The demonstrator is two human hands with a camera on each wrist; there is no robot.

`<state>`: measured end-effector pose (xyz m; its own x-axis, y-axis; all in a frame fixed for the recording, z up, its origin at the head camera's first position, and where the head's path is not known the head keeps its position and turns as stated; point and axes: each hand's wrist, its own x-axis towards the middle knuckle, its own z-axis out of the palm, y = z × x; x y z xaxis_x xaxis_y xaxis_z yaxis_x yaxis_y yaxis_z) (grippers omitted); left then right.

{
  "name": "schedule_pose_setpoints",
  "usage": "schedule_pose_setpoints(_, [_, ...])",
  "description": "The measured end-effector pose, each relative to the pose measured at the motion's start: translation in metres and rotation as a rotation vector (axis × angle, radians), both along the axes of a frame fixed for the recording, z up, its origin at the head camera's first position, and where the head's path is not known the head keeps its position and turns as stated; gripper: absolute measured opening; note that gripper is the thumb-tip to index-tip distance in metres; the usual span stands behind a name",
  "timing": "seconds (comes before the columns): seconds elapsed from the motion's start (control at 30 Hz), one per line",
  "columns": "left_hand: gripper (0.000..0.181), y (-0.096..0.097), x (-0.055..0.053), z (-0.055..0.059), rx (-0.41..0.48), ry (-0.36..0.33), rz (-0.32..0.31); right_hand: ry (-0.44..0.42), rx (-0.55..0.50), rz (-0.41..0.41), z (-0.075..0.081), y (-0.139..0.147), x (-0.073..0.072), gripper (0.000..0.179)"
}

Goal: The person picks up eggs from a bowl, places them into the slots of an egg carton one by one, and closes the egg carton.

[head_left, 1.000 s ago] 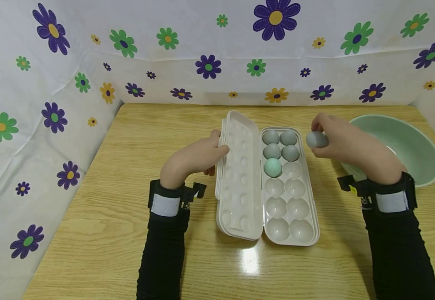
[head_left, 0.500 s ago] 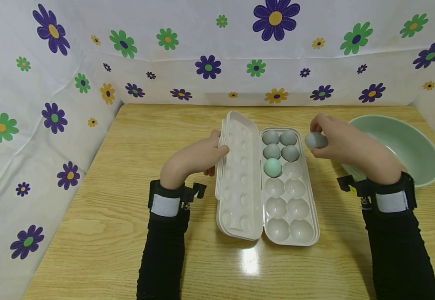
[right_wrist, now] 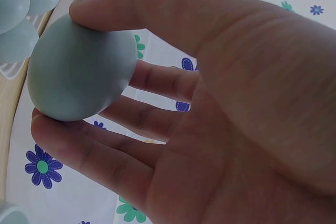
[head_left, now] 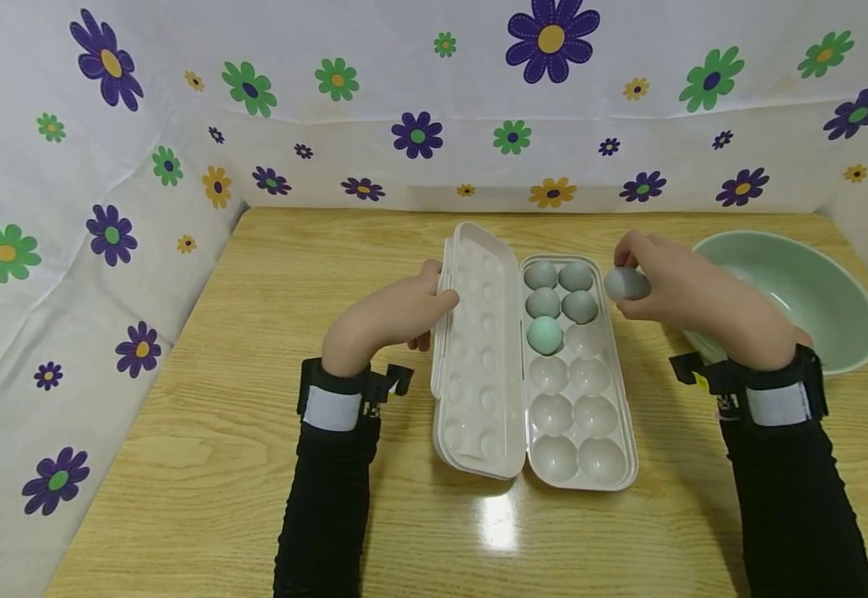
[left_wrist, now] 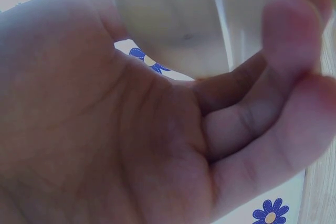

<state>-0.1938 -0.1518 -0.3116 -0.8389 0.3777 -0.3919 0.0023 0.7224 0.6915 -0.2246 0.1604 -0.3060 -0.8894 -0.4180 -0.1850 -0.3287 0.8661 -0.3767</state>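
Observation:
My right hand (head_left: 676, 278) pinches a pale blue-grey egg (head_left: 625, 284) between thumb and fingers, just right of the egg box and above the table. Its whole side shows in the right wrist view, where the thumb lies on top of the egg (right_wrist: 79, 72). A white plastic egg box (head_left: 579, 415) lies open, with several grey-blue eggs (head_left: 542, 303) in its far cups and a mint-green egg (head_left: 545, 335) in the third row's left cup. My left hand (head_left: 396, 316) grips the raised lid (head_left: 478, 349) by its left edge, thumb inside; some fingers are hidden behind it.
A light green bowl (head_left: 837, 307) stands at the right, partly behind my right wrist. Flower-printed white cloth (head_left: 291, 108) walls the wooden table (head_left: 202, 448) at the back and sides.
My right hand has shifted slightly left with the egg, nearer the egg box. The left hand and the lid look unmoved.

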Motion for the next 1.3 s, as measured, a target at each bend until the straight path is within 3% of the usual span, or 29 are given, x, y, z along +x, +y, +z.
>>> schedule_pose_setpoints(1.3, [0.048,0.0,-0.001,-0.001,-0.003,0.004,0.002,-0.028,0.037,0.047,-0.002,-0.019,0.007,0.044])
